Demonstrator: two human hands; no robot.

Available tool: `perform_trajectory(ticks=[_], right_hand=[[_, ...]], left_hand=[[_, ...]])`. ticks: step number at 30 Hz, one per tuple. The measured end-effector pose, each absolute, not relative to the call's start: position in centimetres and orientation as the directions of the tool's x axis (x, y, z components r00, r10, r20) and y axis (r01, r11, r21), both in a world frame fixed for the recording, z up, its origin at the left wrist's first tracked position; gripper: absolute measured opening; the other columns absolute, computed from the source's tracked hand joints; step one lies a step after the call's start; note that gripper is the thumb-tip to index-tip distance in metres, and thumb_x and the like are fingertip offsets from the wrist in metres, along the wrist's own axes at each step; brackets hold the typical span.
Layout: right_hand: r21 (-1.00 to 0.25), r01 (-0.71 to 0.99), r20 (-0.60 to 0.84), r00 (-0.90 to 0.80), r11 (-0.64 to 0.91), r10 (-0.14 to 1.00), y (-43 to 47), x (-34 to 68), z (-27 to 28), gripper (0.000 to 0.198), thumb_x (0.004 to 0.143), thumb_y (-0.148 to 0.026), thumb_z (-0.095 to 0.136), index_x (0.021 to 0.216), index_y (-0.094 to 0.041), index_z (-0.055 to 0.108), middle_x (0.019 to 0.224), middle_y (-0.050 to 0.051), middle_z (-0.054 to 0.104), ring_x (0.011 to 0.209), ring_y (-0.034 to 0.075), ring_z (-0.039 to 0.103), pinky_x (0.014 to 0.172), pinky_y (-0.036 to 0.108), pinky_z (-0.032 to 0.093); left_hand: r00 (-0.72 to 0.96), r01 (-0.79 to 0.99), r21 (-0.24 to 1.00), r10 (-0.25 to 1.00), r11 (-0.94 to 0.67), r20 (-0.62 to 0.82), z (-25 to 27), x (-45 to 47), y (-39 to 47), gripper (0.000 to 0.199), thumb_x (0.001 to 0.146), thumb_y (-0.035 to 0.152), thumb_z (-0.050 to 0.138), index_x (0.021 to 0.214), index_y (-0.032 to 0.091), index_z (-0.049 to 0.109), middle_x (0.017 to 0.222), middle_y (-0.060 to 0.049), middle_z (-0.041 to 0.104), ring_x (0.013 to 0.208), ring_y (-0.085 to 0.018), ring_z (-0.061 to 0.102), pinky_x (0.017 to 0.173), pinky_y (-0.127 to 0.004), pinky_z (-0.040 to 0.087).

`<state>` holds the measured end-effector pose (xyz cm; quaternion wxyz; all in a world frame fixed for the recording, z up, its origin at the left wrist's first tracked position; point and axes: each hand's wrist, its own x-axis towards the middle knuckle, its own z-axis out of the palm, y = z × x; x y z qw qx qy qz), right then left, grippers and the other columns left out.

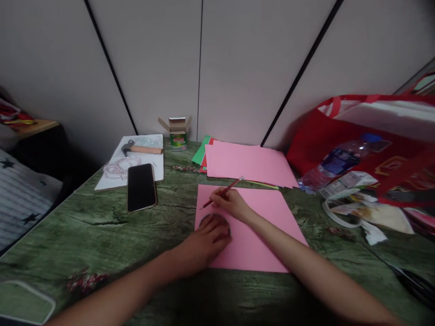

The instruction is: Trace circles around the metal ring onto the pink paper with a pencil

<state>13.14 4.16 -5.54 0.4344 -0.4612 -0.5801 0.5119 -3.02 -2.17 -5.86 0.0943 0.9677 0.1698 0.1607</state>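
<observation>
A pink sheet of paper lies on the tabletop in front of me. My left hand is over a round, grey-edged object on the sheet's left part, fingers curved across it and holding it down; most of it is hidden, so its kind is unclear. Just above it, my right hand grips a dark red pencil with a pale upper end. The pencil slants, its tip pointing down left near the sheet's left edge, a little apart from the round object.
Behind lie stacked pink sheets over green and red ones. To the left are a phone, a hammer, a bead string and a small open box. At right stand a red bag and a plastic bottle.
</observation>
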Motion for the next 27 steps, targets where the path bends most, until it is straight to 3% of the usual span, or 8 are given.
perform_trajectory(ticks=[5, 9, 16, 27], right_hand=[[-0.981, 0.193, -0.029, -0.319, 0.035, 0.947, 4.0, 11.0, -5.5, 0.036, 0.085, -0.052, 0.046, 0.07, -0.019, 0.048, 0.053, -0.005, 0.052, 0.048, 0.01, 0.052, 0.046, 0.022, 0.041], [-0.92, 0.361, 0.005, -0.382, 0.154, 0.924, 3.9, 10.9, -5.1, 0.031, 0.091, -0.043, 0.041, 0.072, -0.019, 0.046, 0.057, -0.004, 0.054, 0.049, 0.01, 0.05, 0.049, 0.022, 0.04], [-0.71, 0.608, 0.028, -0.481, 0.356, 0.876, 3.7, 10.3, -3.9, 0.026, 0.093, -0.032, 0.045, 0.073, -0.017, 0.054, 0.064, 0.0, 0.059, 0.059, 0.013, 0.054, 0.057, 0.023, 0.037], [-0.504, 0.753, -0.01, -0.494, 0.423, 0.869, 3.7, 10.0, -3.1, 0.028, 0.092, -0.036, 0.047, 0.083, -0.015, 0.063, 0.075, 0.006, 0.067, 0.067, 0.017, 0.06, 0.059, 0.024, 0.034]], left_hand=[[0.9, 0.286, 0.227, 0.342, -0.931, 0.268, -6.5, -3.2, -2.1, 0.032, 0.087, 0.01, 0.046, 0.119, 0.013, 0.05, 0.12, -0.013, 0.052, 0.119, -0.026, 0.041, 0.106, -0.045, 0.029], [0.901, 0.299, 0.2, 0.345, -0.933, 0.262, -6.9, -3.2, -2.1, 0.032, 0.088, 0.011, 0.045, 0.12, 0.014, 0.05, 0.122, -0.012, 0.051, 0.121, -0.028, 0.039, 0.107, -0.048, 0.027], [0.902, 0.315, 0.182, 0.354, -0.931, 0.247, -6.8, -3.3, -2.2, 0.035, 0.086, 0.011, 0.048, 0.121, 0.013, 0.049, 0.124, -0.013, 0.049, 0.121, -0.029, 0.039, 0.104, -0.045, 0.031], [0.904, 0.306, 0.188, 0.347, -0.933, 0.251, -6.6, -3.2, -2.2, 0.034, 0.087, 0.011, 0.047, 0.12, 0.012, 0.05, 0.121, -0.013, 0.051, 0.117, -0.028, 0.042, 0.103, -0.043, 0.033]])
